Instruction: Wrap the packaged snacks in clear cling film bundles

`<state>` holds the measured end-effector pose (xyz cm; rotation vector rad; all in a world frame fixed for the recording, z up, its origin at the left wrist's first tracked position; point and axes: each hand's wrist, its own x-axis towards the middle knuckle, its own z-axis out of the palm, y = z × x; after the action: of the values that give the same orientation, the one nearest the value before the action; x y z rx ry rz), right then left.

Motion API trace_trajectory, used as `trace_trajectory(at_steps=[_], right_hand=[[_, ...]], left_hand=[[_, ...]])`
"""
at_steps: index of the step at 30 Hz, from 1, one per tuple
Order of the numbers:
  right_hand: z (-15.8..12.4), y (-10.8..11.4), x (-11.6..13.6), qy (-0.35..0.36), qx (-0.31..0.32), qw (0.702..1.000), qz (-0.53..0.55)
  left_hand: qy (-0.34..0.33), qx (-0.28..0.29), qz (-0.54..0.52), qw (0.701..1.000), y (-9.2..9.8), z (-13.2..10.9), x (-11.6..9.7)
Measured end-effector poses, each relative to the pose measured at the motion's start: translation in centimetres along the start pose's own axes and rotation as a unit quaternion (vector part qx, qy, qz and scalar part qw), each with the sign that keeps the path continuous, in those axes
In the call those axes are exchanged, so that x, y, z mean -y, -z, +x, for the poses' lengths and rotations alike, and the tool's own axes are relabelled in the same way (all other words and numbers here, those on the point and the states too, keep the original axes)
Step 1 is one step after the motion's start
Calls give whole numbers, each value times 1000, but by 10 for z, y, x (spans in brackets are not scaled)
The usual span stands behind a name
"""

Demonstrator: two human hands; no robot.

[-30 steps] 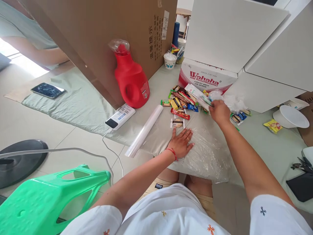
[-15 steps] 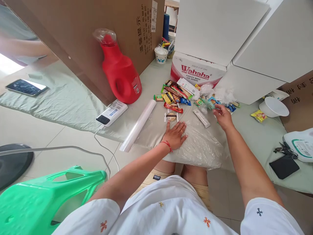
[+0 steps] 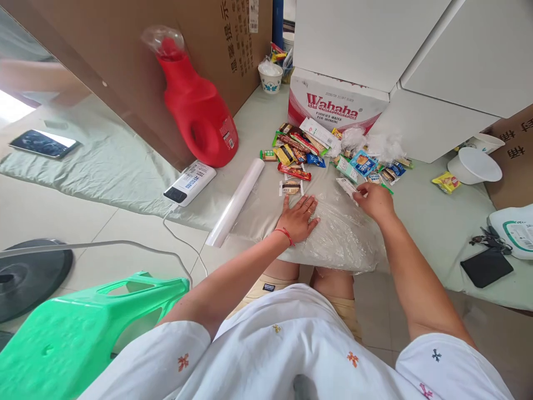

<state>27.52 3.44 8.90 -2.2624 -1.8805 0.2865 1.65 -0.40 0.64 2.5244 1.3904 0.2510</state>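
Note:
My left hand [image 3: 297, 218] lies flat with fingers spread on a clear plastic sheet [image 3: 345, 236] at the table's near edge. Just beyond its fingertips is a small wrapped snack [image 3: 291, 188]. My right hand [image 3: 373, 201] pinches the near end of a white stick packet [image 3: 347, 189], which lies tilted on the plastic. Behind both hands spreads a pile of colourful snack packets [image 3: 297, 147], with a blue packet [image 3: 363, 162] and a pale green one [image 3: 347, 168] at its right part.
A clear film roll [image 3: 236, 203], a white power bank [image 3: 190, 184] and a red jug [image 3: 204, 116] stand or lie left. The Wahaha box [image 3: 333, 105] is behind. White bowl [image 3: 474, 166], black pouch [image 3: 486, 268] and bottle [image 3: 516, 230] are right; a green stool [image 3: 62, 333] is lower left.
My right hand has left the pale green packet among the snacks and moved nearer, onto the white stick packet. My left hand stays flat. The view has shifted slightly.

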Motion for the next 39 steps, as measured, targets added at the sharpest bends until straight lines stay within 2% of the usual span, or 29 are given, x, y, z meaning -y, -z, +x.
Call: trace_trajectory(at_steps=[3, 5, 9, 14, 18, 22, 25, 27, 31, 33, 36, 39], right_hand=[[-38, 17, 2, 23, -35, 993, 114], [-70, 20, 7, 61, -44, 983, 167], [-121, -4, 10, 115, -28, 979, 165], [-143, -46, -5, 87, 17, 994, 70], [-140, -47, -12, 88, 28, 991, 97], [-118, -29, -14, 69, -5, 986, 153], [-84, -22, -12, 43, -20, 993, 107], [-56, -23, -5, 43, 3, 997, 63], [-3, -33, 25, 107, 89, 990, -13], [20, -38, 44, 125, 99, 987, -29], [54, -37, 67, 126, 76, 988, -40], [90, -27, 81, 109, 19, 992, -66]], left_hand=[[0, -1, 3, 1000, 0, 0, -1], [1, -3, 3, 1000, 1, -1, -1], [3, -6, 0, 1000, 3, -1, -2], [5, 3, -5, 1000, 4, -1, -2], [7, 3, -8, 1000, 3, 0, -2], [7, -2, -8, 1000, 3, 0, -2], [6, -2, -2, 1000, 3, 0, -2], [6, -2, 1, 1000, 2, 0, -2], [7, -2, 6, 1000, 2, 0, -1], [6, -4, 8, 1000, 1, 0, -1], [1, -9, 11, 1000, 1, -1, -1], [-2, -13, 6, 1000, 1, -2, 0]])
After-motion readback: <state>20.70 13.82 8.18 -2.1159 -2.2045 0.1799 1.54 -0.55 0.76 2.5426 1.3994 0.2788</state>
